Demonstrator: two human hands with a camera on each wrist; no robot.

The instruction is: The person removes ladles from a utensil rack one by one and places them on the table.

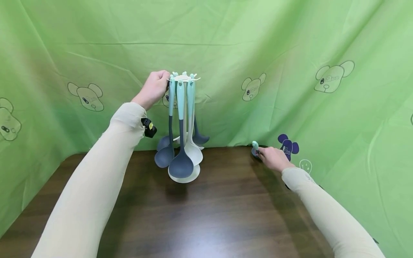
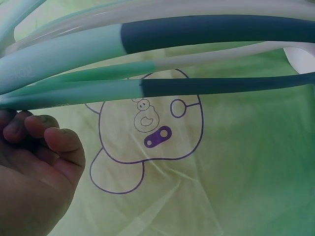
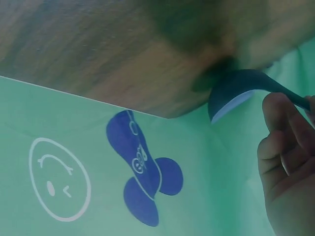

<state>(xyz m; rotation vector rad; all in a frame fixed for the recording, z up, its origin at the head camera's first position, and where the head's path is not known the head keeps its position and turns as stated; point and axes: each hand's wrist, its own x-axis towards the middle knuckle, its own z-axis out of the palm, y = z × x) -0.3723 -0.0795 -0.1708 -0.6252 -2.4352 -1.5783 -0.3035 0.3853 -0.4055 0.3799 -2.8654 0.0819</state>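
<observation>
A white utensil rack stands left of centre in the head view, its round base at the tabletop. Several mint-handled utensils hang from its hooks, among them a dark ladle and a white ladle. With curled fingers my left hand grips the rack at its top left edge; the exact contact is hidden. My right hand holds another dark ladle by its neck near the table's back right corner. In the head view that ladle's mint handle points up, strongly foreshortened.
The brown wooden table reaches back to a green curtain with bear-face prints, which hangs close behind the rack and the right hand. A black wrist camera sits on the left wrist, near the hanging utensils.
</observation>
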